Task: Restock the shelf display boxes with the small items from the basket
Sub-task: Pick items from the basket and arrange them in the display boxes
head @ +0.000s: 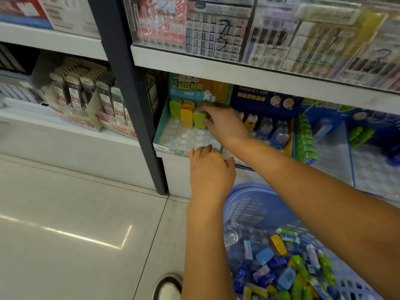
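Head view: the right grip (220,123), a bare hand reaching in from the right, pinches a green item (198,119) between fingertips and thumb at the back of the teal display box (160,127). The item stands upright in the box's back row, just beside a yellow item (186,118) and in front of a lime-green one (175,108) and orange ones behind. The clear blister tray (186,136) in front of them shows bare pockets. The left grip (211,168) sits at the box's front right corner, its fingers curled over the front rim, thumb spread to the right. The box stands on the lowest shelf (173,169), touching a dark blue display box (266,99) that holds small bottle-shaped pieces. Below the forearms, a lilac basket (249,202) rests on the tiled floor (75,213), holding a loose heap of blue, green and yellow small items (281,267). A white shoe (168,286) shows at the bottom edge.
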Demonstrator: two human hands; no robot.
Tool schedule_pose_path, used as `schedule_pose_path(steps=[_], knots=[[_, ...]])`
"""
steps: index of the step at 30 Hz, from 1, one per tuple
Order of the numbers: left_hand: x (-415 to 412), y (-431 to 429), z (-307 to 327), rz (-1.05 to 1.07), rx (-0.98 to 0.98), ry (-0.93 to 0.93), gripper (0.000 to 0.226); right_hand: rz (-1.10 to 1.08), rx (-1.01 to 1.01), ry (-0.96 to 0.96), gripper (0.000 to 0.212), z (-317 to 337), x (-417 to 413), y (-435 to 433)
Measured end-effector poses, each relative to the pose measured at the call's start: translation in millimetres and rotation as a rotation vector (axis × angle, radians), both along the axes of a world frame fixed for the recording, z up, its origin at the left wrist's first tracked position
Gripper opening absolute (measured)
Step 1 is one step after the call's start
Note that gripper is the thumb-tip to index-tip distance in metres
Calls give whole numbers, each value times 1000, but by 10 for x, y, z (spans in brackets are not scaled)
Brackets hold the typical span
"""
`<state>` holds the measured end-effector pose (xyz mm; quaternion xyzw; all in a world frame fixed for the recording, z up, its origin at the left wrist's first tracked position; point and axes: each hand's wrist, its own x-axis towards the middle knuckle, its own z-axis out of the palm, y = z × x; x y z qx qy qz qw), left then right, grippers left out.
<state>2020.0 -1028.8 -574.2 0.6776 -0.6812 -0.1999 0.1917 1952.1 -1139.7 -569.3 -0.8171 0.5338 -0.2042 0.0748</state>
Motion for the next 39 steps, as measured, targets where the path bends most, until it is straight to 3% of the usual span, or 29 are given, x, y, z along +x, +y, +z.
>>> schedule_pose_path(steps=[10, 15, 19, 21, 23, 26, 29, 31, 34, 36, 39], knots=[[25, 4, -23, -7, -24, 40, 36, -32, -177, 221, 33, -58, -6, -5], [-1, -3, 4, -3, -22, -23, 26, -59, -105, 324, 32, 91, -48, 8], [-33, 109, 89, 35, -100, 90, 27, -85, 116, 174, 47, 279, -104, 182], [-72, 234, 153, 71, -225, 250, 30, -57, 129, 115, 45, 347, -288, 461], [-142, 330, 189, 64, -244, 354, 25, -43, 32, -24, 29, 325, -605, 857], [-370, 399, 68, -68, 5, 327, 18, -111, 81, -56, 14, -25, -1208, 1490], [-761, 527, -318, -294, 355, 78, 20, -195, 543, 178, 13, -746, -1723, 1990], [-1000, 691, -704, -434, 558, -69, 26, -182, 803, 317, 32, -1260, -1959, 2235], [-1165, 925, -1263, -560, 775, -248, 34, -205, 1033, 313, 78, -1834, -2169, 2500], [-1188, 1064, -1559, -501, 860, -270, 41, -200, 1060, 267, 97, -2094, -2243, 2597], [-1172, 1225, -1857, -354, 857, -233, 42, -179, 927, 280, 102, -2346, -2286, 2640]])
